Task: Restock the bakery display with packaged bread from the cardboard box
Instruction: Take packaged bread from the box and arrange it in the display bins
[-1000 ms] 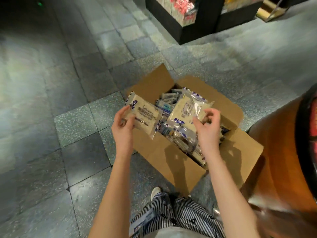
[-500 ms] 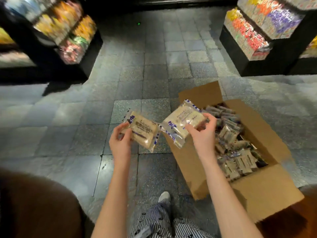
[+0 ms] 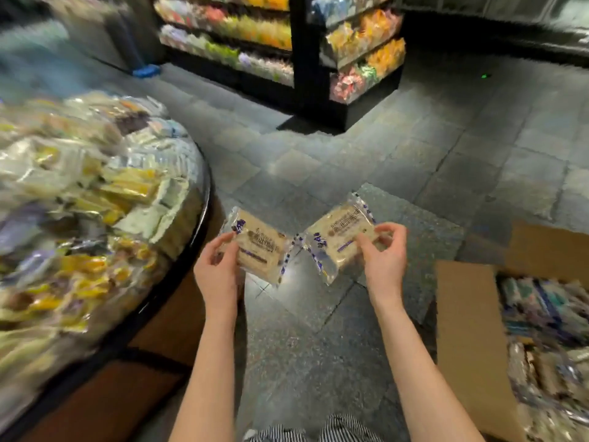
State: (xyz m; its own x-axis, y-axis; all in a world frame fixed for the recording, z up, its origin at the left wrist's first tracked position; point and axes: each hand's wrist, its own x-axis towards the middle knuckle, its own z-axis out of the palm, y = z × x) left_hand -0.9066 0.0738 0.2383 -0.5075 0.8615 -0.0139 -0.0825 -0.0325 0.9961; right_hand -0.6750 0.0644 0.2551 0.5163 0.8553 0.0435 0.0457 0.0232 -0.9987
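My left hand grips a clear-wrapped pack of pale bread with blue print. My right hand pinches a second, like pack of bread by its right end. Both packs hang side by side over the floor, between the display and the box. The round bakery display with a black rim fills the left, heaped with wrapped bread and blurred. The open cardboard box stands on the floor at the lower right, with several packs inside.
Grey stone floor tiles spread ahead. A black shelf unit stocked with colourful bagged goods stands at the back centre. A small blue object lies on the floor at the back left. My striped trousers show at the bottom.
The view has swung left from the box to the round display. Both hands have carried their packs out of the box and over the floor toward the display.
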